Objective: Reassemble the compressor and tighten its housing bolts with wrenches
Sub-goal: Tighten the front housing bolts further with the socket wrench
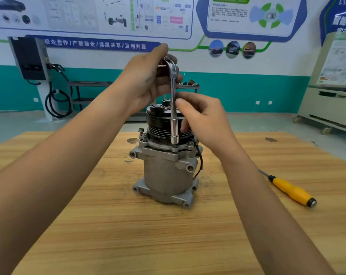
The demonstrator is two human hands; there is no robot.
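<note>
**Socket wrench set on the compressor's front flange**

On the wooden tabletop [108,215], below both grips, the compressor [168,171] stands upright with its black pulley on top. A yellow-handled screwdriver [293,191] lies well to the right of the right grip. The L-shaped socket wrench [173,108] stands vertical, socket down on the front flange. The right grip [204,120] pinches its shaft at mid-height. Above it, the left grip [148,80] is clenched round the bent top end. Beyond the left grip, a black wall box [29,58] hangs.

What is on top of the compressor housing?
A black pulley sits on it. The wrench, gripped by the left hand and pinched by the right hand, stands with its socket on the flange; the bolt beneath is covered. That hand hides the pulley's right side.
</note>
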